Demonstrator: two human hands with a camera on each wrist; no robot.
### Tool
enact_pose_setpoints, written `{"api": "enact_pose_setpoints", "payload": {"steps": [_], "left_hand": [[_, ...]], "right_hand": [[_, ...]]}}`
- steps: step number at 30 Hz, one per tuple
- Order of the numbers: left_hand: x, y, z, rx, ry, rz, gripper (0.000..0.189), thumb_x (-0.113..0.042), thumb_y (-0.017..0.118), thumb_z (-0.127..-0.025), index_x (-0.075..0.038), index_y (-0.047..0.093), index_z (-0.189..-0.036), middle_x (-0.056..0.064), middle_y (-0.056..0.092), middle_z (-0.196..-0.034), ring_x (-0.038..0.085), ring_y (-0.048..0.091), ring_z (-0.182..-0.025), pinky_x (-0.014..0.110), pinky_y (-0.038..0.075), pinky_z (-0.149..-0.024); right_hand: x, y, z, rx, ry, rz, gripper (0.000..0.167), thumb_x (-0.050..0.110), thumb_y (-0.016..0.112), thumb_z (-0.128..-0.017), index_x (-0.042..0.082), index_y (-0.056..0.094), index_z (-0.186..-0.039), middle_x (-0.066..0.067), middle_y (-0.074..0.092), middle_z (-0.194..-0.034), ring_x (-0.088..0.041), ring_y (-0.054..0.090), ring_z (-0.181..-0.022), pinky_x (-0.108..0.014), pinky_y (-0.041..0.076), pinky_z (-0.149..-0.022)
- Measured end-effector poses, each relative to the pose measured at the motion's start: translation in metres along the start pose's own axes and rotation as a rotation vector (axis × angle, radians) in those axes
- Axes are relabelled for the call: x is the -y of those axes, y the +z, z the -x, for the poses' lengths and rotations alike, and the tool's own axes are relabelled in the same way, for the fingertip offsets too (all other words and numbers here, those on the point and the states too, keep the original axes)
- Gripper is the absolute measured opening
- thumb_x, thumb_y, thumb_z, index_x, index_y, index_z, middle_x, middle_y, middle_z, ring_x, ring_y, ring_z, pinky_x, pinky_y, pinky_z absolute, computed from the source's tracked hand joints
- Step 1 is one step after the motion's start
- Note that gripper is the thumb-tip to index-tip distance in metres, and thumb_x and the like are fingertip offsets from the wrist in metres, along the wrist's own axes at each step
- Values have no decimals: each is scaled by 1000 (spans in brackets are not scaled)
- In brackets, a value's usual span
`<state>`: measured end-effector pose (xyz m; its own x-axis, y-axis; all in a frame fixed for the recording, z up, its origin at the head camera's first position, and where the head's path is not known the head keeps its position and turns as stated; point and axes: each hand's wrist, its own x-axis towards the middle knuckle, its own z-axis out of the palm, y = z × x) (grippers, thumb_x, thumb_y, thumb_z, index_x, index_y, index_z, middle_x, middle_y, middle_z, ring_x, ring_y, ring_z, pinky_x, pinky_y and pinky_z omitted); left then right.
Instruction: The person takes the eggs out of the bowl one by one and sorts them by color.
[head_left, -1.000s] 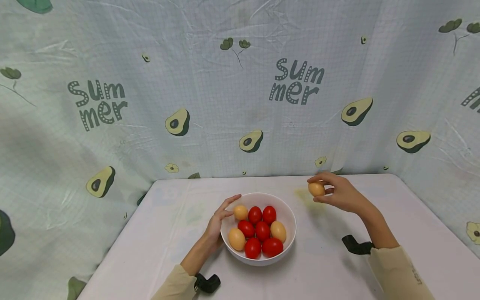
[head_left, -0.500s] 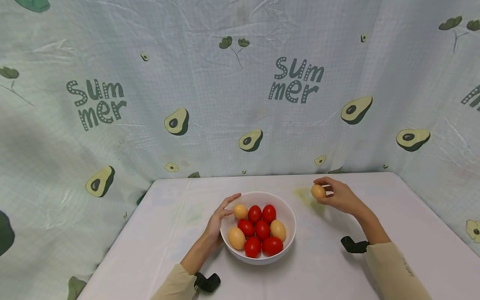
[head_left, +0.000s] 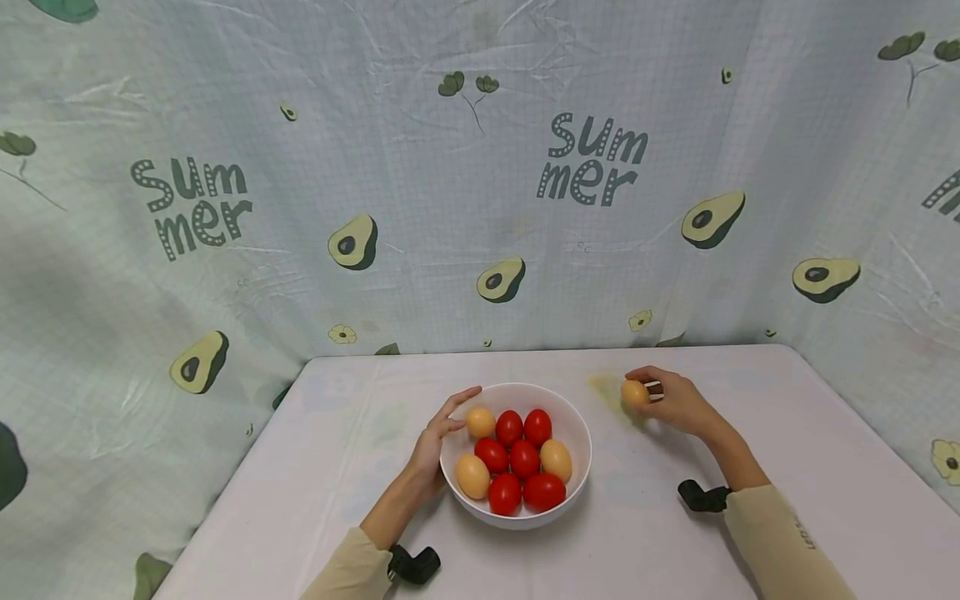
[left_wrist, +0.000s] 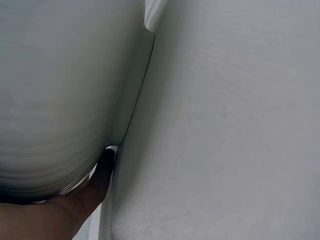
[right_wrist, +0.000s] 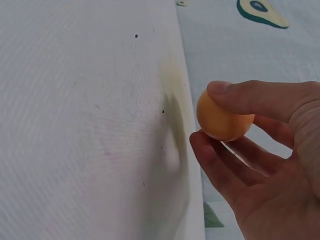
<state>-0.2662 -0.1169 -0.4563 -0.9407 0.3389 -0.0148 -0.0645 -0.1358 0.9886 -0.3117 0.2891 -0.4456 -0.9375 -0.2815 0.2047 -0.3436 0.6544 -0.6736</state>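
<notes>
My right hand [head_left: 681, 404] pinches a yellow-orange egg [head_left: 633, 393] between thumb and fingers, low over the back right of the table. In the right wrist view the thumb lies across the top of that egg [right_wrist: 222, 117], with fingertips below it. My left hand [head_left: 431, 450] holds the left side of a white bowl [head_left: 579, 442], its fingers spread along the rim. Several red eggs [head_left: 524, 460] and three yellow-orange eggs [head_left: 556, 461] lie in the bowl. In the left wrist view a dark finger [left_wrist: 102, 172] touches the bowl's outer wall [left_wrist: 55, 100].
The table [head_left: 360, 467] has a white cover, with a yellowish stain [head_left: 603, 385] near its back edge. A curtain [head_left: 420, 167] printed with avocados hangs behind it. Black wrist mounts [head_left: 414, 567] stick out from both sleeves.
My right hand has moved down toward the table and slightly nearer, with the yellow-orange egg still pinched. The left hand and the bowl have stayed in place.
</notes>
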Motion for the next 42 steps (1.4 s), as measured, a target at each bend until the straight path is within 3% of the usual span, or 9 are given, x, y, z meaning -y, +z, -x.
{"api": "enact_pose_setpoints", "payload": {"steps": [11, 18, 24, 42], "left_hand": [[-1, 1, 0, -6, -1, -7, 64, -8, 30, -96, -17, 41, -158, 7, 32, -168, 30, 34, -153, 50, 19, -131], [-1, 0, 0, 0, -12, -12, 64, -10, 32, -95, -16, 39, -159, 7, 35, -167, 28, 39, -149, 43, 27, -128], [0, 0, 0, -3, -11, -19, 64, -10, 32, -96, -17, 39, -159, 7, 35, -167, 28, 39, -149, 44, 26, -128], [0, 0, 1, -1, -5, -16, 62, -12, 33, -97, -19, 41, -158, 7, 36, -166, 24, 43, -145, 37, 31, -125]], "right_hand": [[3, 3, 2, 26, 0, 14, 54, 6, 81, -81, -6, 62, -131, -28, 67, -125, -43, 69, -110, -50, 61, -89], [1, 5, 2, 44, 37, 6, 58, 8, 83, -81, -4, 62, -133, -27, 66, -128, -44, 66, -115, -53, 58, -92], [-1, 6, 2, 80, 69, -12, 59, 11, 84, -82, -2, 61, -134, -27, 64, -132, -44, 64, -119, -55, 57, -96], [-4, 7, 1, 82, 84, -5, 62, 14, 85, -82, -1, 59, -136, -26, 63, -132, -43, 63, -119, -57, 55, -98]]}}
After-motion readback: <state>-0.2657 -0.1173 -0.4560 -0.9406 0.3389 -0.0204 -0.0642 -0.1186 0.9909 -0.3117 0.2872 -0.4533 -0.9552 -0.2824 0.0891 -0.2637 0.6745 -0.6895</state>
